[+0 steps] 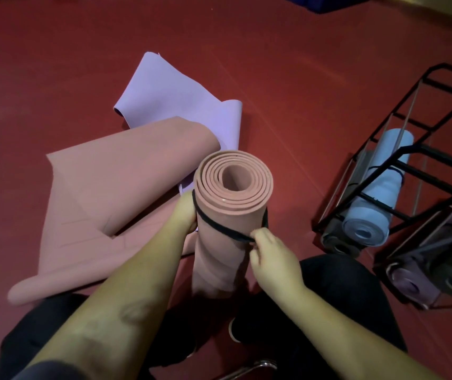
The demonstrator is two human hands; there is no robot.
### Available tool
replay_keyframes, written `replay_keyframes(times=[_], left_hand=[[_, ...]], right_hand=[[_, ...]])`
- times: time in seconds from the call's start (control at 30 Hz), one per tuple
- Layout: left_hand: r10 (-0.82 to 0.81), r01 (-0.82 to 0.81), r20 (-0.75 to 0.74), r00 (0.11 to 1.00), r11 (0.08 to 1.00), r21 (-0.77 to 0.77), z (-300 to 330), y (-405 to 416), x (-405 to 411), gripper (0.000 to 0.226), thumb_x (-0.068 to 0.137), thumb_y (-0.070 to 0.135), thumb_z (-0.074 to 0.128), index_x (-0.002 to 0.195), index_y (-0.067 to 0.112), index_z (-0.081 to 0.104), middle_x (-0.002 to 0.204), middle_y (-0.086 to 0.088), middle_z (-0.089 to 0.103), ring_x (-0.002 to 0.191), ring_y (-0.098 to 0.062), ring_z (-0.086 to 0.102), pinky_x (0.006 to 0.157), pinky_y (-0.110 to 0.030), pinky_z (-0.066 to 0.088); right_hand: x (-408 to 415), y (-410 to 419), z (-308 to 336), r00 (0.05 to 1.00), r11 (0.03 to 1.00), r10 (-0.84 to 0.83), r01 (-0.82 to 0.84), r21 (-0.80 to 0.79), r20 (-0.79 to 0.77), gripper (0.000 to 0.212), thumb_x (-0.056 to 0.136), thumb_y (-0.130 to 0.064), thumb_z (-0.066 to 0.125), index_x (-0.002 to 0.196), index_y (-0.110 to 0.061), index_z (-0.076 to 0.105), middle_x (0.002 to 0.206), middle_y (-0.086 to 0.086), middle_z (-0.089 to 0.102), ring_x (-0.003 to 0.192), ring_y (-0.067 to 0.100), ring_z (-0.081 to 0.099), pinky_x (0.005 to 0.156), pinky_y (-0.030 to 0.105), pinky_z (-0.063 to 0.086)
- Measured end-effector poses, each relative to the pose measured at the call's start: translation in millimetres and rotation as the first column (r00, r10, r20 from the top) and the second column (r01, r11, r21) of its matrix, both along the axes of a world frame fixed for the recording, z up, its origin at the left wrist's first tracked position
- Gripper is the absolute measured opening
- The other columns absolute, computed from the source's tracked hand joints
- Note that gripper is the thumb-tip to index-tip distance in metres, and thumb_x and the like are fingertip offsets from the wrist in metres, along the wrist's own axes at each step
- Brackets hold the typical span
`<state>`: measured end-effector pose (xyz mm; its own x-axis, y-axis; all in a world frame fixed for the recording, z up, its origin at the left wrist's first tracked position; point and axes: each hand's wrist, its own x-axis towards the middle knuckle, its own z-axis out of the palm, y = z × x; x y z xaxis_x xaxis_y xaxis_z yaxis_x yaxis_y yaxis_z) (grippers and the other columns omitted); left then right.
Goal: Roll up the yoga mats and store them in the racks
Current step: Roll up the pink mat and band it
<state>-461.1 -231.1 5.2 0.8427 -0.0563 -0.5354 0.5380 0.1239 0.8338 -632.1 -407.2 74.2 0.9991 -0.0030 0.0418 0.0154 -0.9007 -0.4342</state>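
A rolled pink yoga mat (227, 215) stands upright on the red floor between my knees, its spiral end facing up. A black elastic strap (219, 227) runs around its upper part. My left hand (185, 212) grips the roll's left side at the strap. My right hand (273, 259) pinches the strap at the roll's front right. Behind the roll a second pink mat (104, 193) lies loosely unrolled, and a lilac mat (170, 105) lies partly under it. To the right stands a black wire rack (411, 160) holding a rolled blue mat (378, 196).
Dark grey and purple rolled mats (408, 281) fill the rack's lower slots at the right edge. My dark trouser knees (337, 292) flank the roll. A metal bar (257, 367) shows at the bottom. A dark blue object (326, 4) lies at the far top.
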Motion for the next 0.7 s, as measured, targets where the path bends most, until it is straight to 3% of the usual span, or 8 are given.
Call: replay_keyframes(times=[0.07,0.17,0.23,0.33,0.5,0.6,0.63,0.7], left_hand=[[0.036,-0.036,-0.009,0.999,0.999,-0.009,0.0,3.9,-2.1,0.055,0.074,0.045,0.069,0.121,0.019,0.062,0.126,-0.006,0.06,0.097,-0.025,0.069,0.079,-0.037,0.059],[-0.106,0.103,0.001,0.994,0.97,0.22,14.3,2.9,-28.5,0.017,0.079,0.026,0.053,0.095,0.02,0.056,0.089,-0.005,0.055,0.07,-0.02,0.049,0.06,-0.024,0.041],[-0.183,0.153,0.062,0.981,0.932,0.329,1.2,5.3,-45.0,0.018,0.092,0.013,0.048,0.098,0.022,0.062,0.087,-0.001,0.062,0.069,-0.015,0.051,0.059,-0.022,0.041],[-0.147,0.097,0.087,0.985,0.902,0.421,-16.2,8.2,-51.8,0.021,0.094,0.008,0.052,0.108,0.019,0.064,0.106,-0.004,0.068,0.092,-0.021,0.06,0.071,-0.028,0.047],[-0.158,0.184,-0.099,0.982,0.901,0.392,-28.8,10.9,-48.1,0.023,0.085,0.004,0.047,0.098,0.007,0.066,0.102,-0.026,0.067,0.077,-0.03,0.06,0.073,-0.041,0.058],[-0.192,0.204,-0.07,0.979,0.907,0.367,-28.0,14.4,-49.2,0.029,0.082,0.012,0.048,0.104,0.011,0.068,0.101,-0.016,0.07,0.088,-0.031,0.066,0.082,-0.048,0.06],[-0.181,0.19,-0.057,0.982,0.921,0.341,-21.3,13.2,-52.1,0.028,0.085,0.01,0.047,0.103,0.013,0.068,0.1,-0.014,0.07,0.088,-0.029,0.066,0.083,-0.048,0.06],[-0.153,0.158,-0.04,0.987,0.939,0.306,-11.7,10.0,-54.5,0.028,0.091,0.005,0.041,0.099,0.016,0.066,0.095,-0.01,0.069,0.083,-0.026,0.064,0.08,-0.041,0.058]], right_hand=[[-6.8,1.5,-8.9,0.992,0.97,0.114,-0.121,-0.209,-0.045,0.048,0.074,-0.019,0.073,0.115,-0.017,0.049,0.117,0.0,0.05,0.091,0.029,0.057,0.051,0.039,0.048],[-17.8,-3.1,-23.3,0.983,0.892,0.16,-0.184,-0.412,-0.092,0.071,0.051,-0.011,0.084,0.114,-0.015,0.052,0.116,0.003,0.057,0.072,0.029,0.058,0.035,0.03,0.036],[-18.6,-6.1,-27.9,0.973,0.865,0.127,-0.203,-0.458,-0.192,0.069,0.067,-0.002,0.072,0.13,-0.016,0.048,0.134,0.003,0.048,0.086,0.03,0.057,0.045,0.033,0.04],[-16.2,-6.3,-33.0,0.913,0.855,0.078,-0.268,-0.445,-0.4,0.072,0.087,0.004,0.046,0.15,-0.02,0.022,0.156,-0.002,0.015,0.114,0.031,0.044,0.065,0.035,0.041],[-3.5,-22.1,-33.9,0.765,0.924,0.188,-0.351,-0.154,-0.616,0.063,0.092,-0.014,0.05,0.149,-0.021,0.026,0.156,-0.005,0.018,0.12,0.03,0.049,0.088,0.036,0.045],[1.5,-30.7,-26.7,0.88,0.983,0.14,-0.066,0.173,-0.455,0.043,0.089,-0.009,0.053,0.13,-0.022,0.055,0.123,-0.007,0.055,0.09,0.004,0.063,0.08,0.023,0.05],[1.8,-30.2,-22.5,0.897,0.934,0.045,0.119,0.337,-0.439,0.036,0.09,-0.004,0.052,0.12,-0.021,0.063,0.105,-0.004,0.062,0.075,-0.002,0.061,0.068,0.018,0.05],[1.3,-27.4,-16.9,0.86,0.64,-0.144,0.458,0.617,-0.489,0.035,0.092,0.003,0.043,0.104,-0.019,0.068,0.098,0.004,0.068,0.076,0.005,0.067,0.054,0.022,0.049]])
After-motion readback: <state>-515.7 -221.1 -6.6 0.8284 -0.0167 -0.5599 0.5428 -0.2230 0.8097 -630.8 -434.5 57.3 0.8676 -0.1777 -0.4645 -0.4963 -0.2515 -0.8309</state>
